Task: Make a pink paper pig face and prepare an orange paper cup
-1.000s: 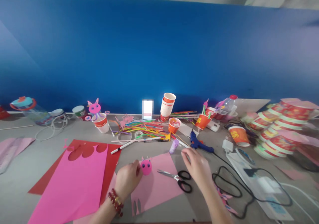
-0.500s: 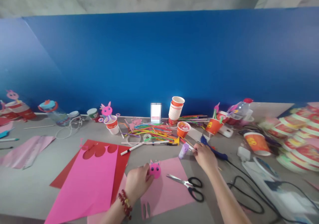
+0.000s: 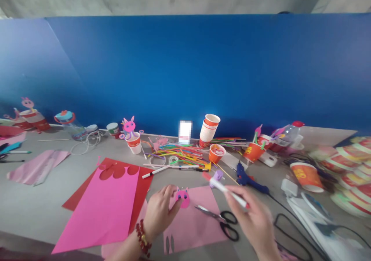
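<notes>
My left hand (image 3: 162,208), wearing a beaded bracelet, has its thumb and fingers at the left edge of a pink paper animal face (image 3: 183,199) with googly eyes and small ears. The face is over a light pink sheet (image 3: 194,230). My right hand (image 3: 251,214) grips a white marker (image 3: 232,193) with red ends, its tip end pointing up and left. Behind the marker stands a purple glue stick (image 3: 216,176), partly covered. Black-handled scissors (image 3: 218,216) lie on the sheet between my hands.
Hot pink paper (image 3: 113,210) and red paper (image 3: 84,191) lie at left. Colourful pipe cleaners (image 3: 182,154) are heaped at the back near a cup of scraps (image 3: 216,152). A blue glue gun (image 3: 252,181) with its cable and a power strip (image 3: 313,226) occupy the right.
My right hand has picked up the red-and-white marker and brought it nearer and across toward the middle. My left hand stays at the paper face, its fingers slightly more spread.
</notes>
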`<state>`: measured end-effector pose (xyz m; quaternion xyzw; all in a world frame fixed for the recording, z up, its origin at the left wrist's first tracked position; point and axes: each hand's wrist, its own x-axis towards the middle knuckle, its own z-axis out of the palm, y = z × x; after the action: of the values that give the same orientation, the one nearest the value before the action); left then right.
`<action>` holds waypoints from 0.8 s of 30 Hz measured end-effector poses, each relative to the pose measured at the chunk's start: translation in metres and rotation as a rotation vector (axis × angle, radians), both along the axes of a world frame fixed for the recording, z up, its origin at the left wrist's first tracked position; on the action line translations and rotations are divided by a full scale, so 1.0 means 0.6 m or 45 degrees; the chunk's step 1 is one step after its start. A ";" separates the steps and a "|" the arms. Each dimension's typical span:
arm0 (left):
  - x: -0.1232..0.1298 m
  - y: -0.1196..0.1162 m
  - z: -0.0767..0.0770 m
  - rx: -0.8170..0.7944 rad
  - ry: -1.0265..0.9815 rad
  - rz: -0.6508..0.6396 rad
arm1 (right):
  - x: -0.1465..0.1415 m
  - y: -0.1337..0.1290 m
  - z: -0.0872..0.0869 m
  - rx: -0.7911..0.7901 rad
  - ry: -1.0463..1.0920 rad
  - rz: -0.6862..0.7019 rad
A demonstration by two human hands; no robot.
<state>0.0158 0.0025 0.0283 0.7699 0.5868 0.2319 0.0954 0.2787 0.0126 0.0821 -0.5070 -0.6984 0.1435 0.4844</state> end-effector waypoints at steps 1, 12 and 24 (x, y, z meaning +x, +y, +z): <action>-0.002 -0.002 0.008 0.094 -0.025 -0.073 | -0.018 -0.012 -0.006 -0.140 0.032 0.155; 0.018 -0.043 -0.010 -0.186 0.367 -0.513 | -0.120 -0.062 -0.090 -0.768 0.617 0.560; -0.026 -0.057 0.056 -0.935 -0.486 -0.863 | -0.127 -0.094 -0.074 -0.977 1.011 0.582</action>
<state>0.0002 -0.0319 0.0621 0.7763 0.3198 0.1035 0.5332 0.2025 -0.0435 0.0376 -0.3902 -0.4535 0.6648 0.4474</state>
